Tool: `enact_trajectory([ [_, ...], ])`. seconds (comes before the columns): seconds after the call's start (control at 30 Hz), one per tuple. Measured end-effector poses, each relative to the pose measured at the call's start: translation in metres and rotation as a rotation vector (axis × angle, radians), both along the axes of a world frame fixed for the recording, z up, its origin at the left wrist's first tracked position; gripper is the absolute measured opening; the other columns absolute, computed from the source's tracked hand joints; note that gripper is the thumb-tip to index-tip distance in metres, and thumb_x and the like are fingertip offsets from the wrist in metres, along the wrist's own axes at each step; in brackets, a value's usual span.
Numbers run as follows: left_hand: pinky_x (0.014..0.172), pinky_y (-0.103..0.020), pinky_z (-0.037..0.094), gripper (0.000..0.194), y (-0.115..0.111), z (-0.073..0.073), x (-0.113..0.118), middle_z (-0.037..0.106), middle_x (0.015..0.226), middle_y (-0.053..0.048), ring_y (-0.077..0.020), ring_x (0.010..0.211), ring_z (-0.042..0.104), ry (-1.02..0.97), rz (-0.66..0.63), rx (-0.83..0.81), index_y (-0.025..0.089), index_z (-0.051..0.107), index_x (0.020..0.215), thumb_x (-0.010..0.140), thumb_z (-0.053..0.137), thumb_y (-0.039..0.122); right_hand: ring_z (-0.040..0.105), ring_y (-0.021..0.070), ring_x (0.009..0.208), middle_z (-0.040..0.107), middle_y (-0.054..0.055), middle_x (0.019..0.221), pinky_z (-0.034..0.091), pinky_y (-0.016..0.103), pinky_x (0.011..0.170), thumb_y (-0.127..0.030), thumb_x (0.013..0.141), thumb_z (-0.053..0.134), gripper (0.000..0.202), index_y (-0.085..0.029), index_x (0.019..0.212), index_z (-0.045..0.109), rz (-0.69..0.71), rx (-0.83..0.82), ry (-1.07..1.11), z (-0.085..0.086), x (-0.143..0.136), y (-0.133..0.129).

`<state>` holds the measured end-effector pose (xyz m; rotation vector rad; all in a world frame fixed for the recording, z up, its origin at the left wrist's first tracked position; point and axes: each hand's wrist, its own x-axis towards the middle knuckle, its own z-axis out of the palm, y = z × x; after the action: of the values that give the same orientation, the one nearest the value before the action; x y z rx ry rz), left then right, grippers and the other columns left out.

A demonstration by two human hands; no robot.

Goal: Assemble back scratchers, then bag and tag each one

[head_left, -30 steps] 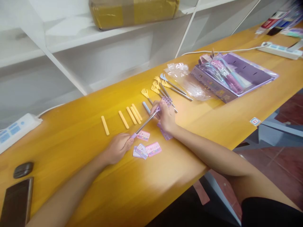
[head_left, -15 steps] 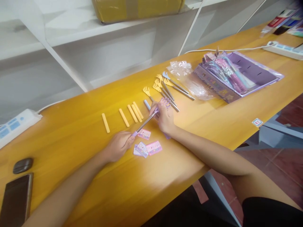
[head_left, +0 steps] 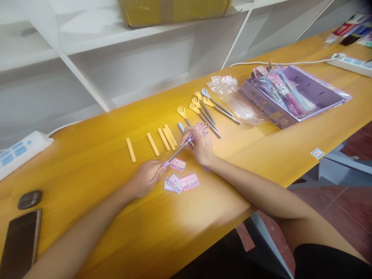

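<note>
Scratcher [head_left: 178, 152] of purple plastic and silver metal slanted over a yellow-brown wooden counter [head_left: 122, 232], its handle [head_left: 165, 164] clenched in the left hand [head_left: 148, 179], its claw end [head_left: 202, 127] pinched by the right hand [head_left: 201, 146], near pink-and-lilac rectangular cards [head_left: 190, 181].

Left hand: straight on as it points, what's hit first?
Likely the right hand, which holds the far end of the same purple scratcher the left hand holds. The upper pink card lies near that line, on the table; from this view I can't tell if the left hand would pass above it.
</note>
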<state>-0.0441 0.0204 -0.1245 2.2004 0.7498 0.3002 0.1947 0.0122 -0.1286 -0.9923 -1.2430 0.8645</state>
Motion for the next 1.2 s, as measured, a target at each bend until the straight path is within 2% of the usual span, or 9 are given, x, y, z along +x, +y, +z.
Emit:
enact_trajectory([
  [0.13,0.077,-0.032,0.042,0.041,-0.001,0.001,0.0,0.061,0.086,-0.004,-0.0191,0.08,0.056,-0.033,0.078,-0.07,0.02,0.054,0.088,0.11,0.03,0.046,0.045,0.0121,0.059,0.05,0.004,0.071,0.032,0.027,0.051,-0.068,0.103,0.042,0.066,-0.017,0.074,0.07,0.056,0.014,-0.001,0.011,0.01,-0.001],
  [0.27,0.075,-0.031,0.042,0.033,-0.008,0.004,0.001,0.062,0.088,-0.002,-0.0183,0.079,0.056,-0.052,0.182,-0.126,0.021,0.054,0.098,0.11,0.033,0.044,0.045,0.0115,0.057,0.051,0.003,0.072,0.034,0.027,0.05,-0.067,0.102,0.048,0.059,-0.017,0.078,0.07,0.054,0.009,0.067,0.018,0.012,-0.003],
  [0.37,0.067,-0.028,0.037,0.029,-0.015,0.003,0.005,0.057,0.081,0.001,-0.0161,0.071,0.051,0.001,0.253,-0.105,0.022,0.05,0.091,0.105,0.045,0.046,0.045,0.0112,0.057,0.051,0.002,0.07,0.032,0.026,0.049,-0.065,0.104,0.046,0.059,-0.017,0.077,0.069,0.055,0.03,0.048,0.019,0.01,-0.005],
  [0.47,0.058,-0.026,0.028,0.037,-0.019,-0.002,0.007,0.044,0.067,0.005,-0.0121,0.06,0.039,0.073,0.309,-0.109,0.022,0.04,0.074,0.095,0.059,0.046,0.046,0.0107,0.055,0.051,0.002,0.071,0.032,0.026,0.05,-0.063,0.105,0.044,0.058,-0.017,0.079,0.069,0.094,0.056,-0.006,0.02,0.008,-0.008],
  [0.63,0.055,-0.028,0.018,0.042,-0.016,-0.011,0.007,0.03,0.06,0.006,-0.0107,0.057,0.029,0.156,0.314,-0.131,0.022,0.027,0.065,0.089,0.058,0.036,0.045,0.0106,0.053,0.052,0.002,0.071,0.035,0.029,0.053,-0.06,0.105,0.045,0.056,-0.017,0.079,0.069,0.133,0.102,-0.055,0.021,0.006,-0.012],
  [0.8,0.055,-0.03,0.016,0.03,-0.012,-0.01,0.008,0.031,0.06,0.006,-0.0114,0.057,0.028,0.178,0.281,-0.136,0.021,0.027,0.064,0.08,0.051,0.018,0.045,0.0114,0.054,0.051,0.002,0.07,0.033,0.029,0.054,-0.062,0.106,0.043,0.056,-0.018,0.08,0.068,0.104,0.041,-0.006,0.014,0.003,-0.011],
  [0.93,0.056,-0.03,0.017,0.025,-0.013,-0.008,0.009,0.037,0.059,0.005,-0.0121,0.056,0.031,0.154,0.271,-0.111,0.022,0.03,0.065,0.078,0.05,0.015,0.044,0.0111,0.054,0.051,0.0,0.067,0.033,0.027,0.054,-0.062,0.105,0.046,0.054,-0.018,0.082,0.067,0.074,-0.087,0.073,0.014,0.0,-0.004],
  [1.03,0.057,-0.029,0.019,0.028,-0.015,-0.011,0.009,0.036,0.059,0.006,-0.0117,0.056,0.031,0.069,0.332,-0.137,0.022,0.029,0.066,0.082,0.052,0.019,0.051,0.0121,0.061,0.056,0.001,0.071,0.041,0.027,0.059,-0.068,0.101,0.05,0.057,-0.018,0.079,0.066,0.093,-0.101,-0.015,0.036,-0.005,0.008],
  [1.2,0.057,-0.026,0.022,0.036,-0.018,-0.02,0.006,0.03,0.063,0.007,-0.0102,0.059,0.027,-0.212,0.494,-0.257,0.023,0.026,0.067,0.083,0.057,0.029,0.061,0.0145,0.081,0.066,0.004,0.084,0.049,0.027,0.076,-0.059,0.101,0.058,0.044,-0.018,0.089,0.069,0.334,-0.028,-0.14,0.1,-0.037,0.019],
])
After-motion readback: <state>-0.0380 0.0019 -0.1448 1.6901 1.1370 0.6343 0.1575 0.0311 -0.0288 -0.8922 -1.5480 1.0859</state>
